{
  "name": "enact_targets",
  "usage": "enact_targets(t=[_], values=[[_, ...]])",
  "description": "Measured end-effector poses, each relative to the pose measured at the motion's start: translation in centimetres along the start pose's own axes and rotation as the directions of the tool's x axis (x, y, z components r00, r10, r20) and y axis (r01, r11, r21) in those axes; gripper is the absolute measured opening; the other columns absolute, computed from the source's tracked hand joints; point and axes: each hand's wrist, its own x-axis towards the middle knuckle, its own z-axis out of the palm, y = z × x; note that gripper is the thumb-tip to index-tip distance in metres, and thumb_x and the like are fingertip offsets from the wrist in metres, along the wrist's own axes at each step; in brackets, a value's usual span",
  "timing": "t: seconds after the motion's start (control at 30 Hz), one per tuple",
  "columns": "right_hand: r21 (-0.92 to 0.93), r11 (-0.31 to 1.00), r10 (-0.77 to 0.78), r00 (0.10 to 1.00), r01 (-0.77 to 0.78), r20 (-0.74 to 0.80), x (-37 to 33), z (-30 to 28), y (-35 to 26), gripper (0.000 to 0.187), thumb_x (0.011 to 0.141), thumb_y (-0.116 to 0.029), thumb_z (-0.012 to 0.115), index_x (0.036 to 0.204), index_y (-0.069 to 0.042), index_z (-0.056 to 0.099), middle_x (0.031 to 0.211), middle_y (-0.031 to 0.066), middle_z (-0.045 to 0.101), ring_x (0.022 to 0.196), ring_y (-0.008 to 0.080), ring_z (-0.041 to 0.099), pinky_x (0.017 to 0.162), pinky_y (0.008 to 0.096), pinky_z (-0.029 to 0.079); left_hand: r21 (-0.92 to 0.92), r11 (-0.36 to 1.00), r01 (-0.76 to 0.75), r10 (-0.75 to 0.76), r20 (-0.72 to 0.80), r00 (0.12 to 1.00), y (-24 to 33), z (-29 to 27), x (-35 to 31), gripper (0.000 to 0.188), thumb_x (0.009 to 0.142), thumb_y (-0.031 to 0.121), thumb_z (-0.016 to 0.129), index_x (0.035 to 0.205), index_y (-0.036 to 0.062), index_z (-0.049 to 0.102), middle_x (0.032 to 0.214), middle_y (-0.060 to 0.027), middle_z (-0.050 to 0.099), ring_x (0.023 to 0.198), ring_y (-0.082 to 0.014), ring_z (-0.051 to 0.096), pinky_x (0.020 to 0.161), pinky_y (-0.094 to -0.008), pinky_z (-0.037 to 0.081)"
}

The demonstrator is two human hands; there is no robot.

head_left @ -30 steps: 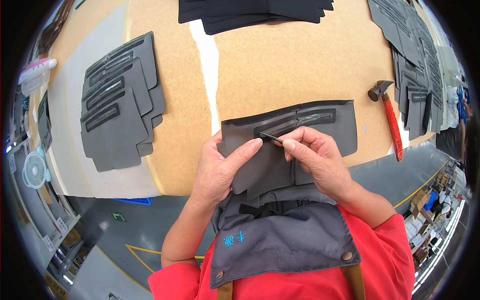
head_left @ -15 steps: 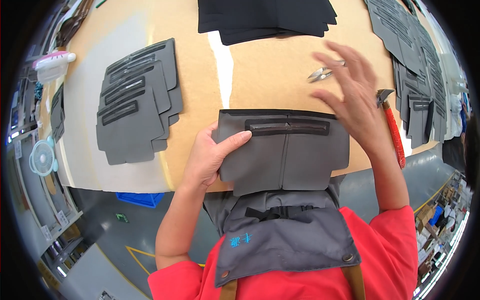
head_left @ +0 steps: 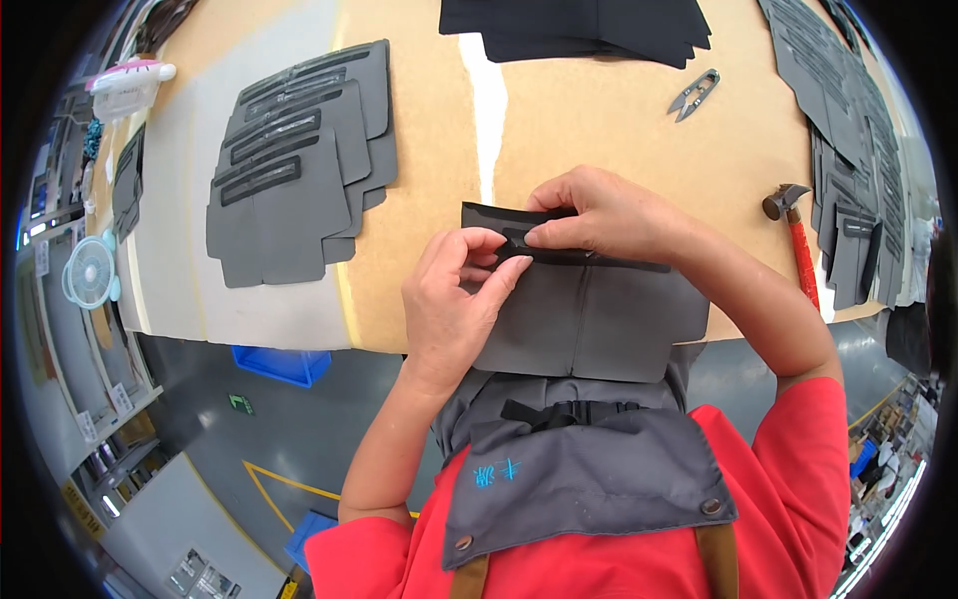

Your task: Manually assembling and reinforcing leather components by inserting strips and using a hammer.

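Note:
A dark grey flat panel (head_left: 624, 314) with a black-bordered slot near its upper edge lies over the table's front edge, its lower part above my lap. My left hand (head_left: 454, 290) pinches the left end of the slot's black border between thumb and fingers. Close beside it, my right hand (head_left: 599, 215) grips the same strip from above, thumb and fingers closed on it. The panel's top edge bends up between the two hands. My fingers hide much of the slot. Thread snips (head_left: 695, 97) lie on the table beyond my right hand.
Overlapping grey panels (head_left: 284, 215) lie to the left, more stacked panels (head_left: 853, 150) at the right edge. Black sheets (head_left: 579, 30) sit at the far side. A hammer (head_left: 801, 250) with a red handle rests right of my arm. A blue crate (head_left: 282, 365) stands below the table.
My right hand has come down from beside the snips onto the panel's slot. My left hand has shifted from the panel's left side to pinch the strip, and the top edge now bends.

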Motion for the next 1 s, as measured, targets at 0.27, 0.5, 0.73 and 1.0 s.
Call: enact_targets(t=[0.27,0.5,0.73,1.0], values=[[0.103,0.994,0.013,0.995,-0.023,0.094,0.5,-0.1,0.5,0.027,0.093,-0.021,0.067,0.106,0.002,0.074,0.083,0.0022,0.07,0.078,0.0088,0.06,0.073,0.0298,0.049,-0.027,0.999,0.02,-0.02,-0.004,1.0,-0.3,0.4,0.3,0.018,0.086,0.007,0.084,0.098,-0.0002,0.072,0.095,-0.005,0.07,0.077,-0.0124,0.071,0.068,-0.0251,0.057],[0.032,0.999,0.04,0.997,-0.042,0.072,0.0,-0.4,-0.1,0.027,0.091,-0.019,0.066,0.104,0.004,0.073,0.08,0.0068,0.071,0.075,0.0118,0.062,0.073,0.032,0.05,0.087,0.996,-0.035,0.033,0.016,0.999,0.0,0.3,1.0,0.008,0.092,0.008,0.075,0.093,0.0016,0.071,0.084,-0.0067,0.066,0.067,-0.015,0.067,0.062,-0.0285,0.054],[-0.566,0.752,-0.604,0.697,0.339,-0.385,-2.1,2.6,2.8,0.033,0.084,-0.012,0.078,0.116,-0.007,0.069,0.102,0.0106,0.065,0.092,0.0284,0.061,0.081,0.0387,0.051,0.144,0.989,0.027,-0.047,0.138,0.989,-0.5,-0.1,2.8,0.013,0.093,0.013,0.073,0.092,0.0004,0.07,0.082,-0.0071,0.065,0.064,-0.0146,0.062,0.064,-0.0298,0.053],[-0.537,0.743,-0.656,0.594,0.399,-0.466,-3.0,4.4,5.2,0.031,0.079,-0.005,0.079,0.108,-0.008,0.068,0.102,0.0085,0.063,0.09,0.0281,0.06,0.081,0.0386,0.051,0.173,0.984,0.041,-0.064,0.134,0.989,0.3,0.2,3.0,0.012,0.091,0.012,0.073,0.091,0.0001,0.071,0.081,-0.0067,0.066,0.065,-0.0126,0.062,0.063,-0.0287,0.053]])
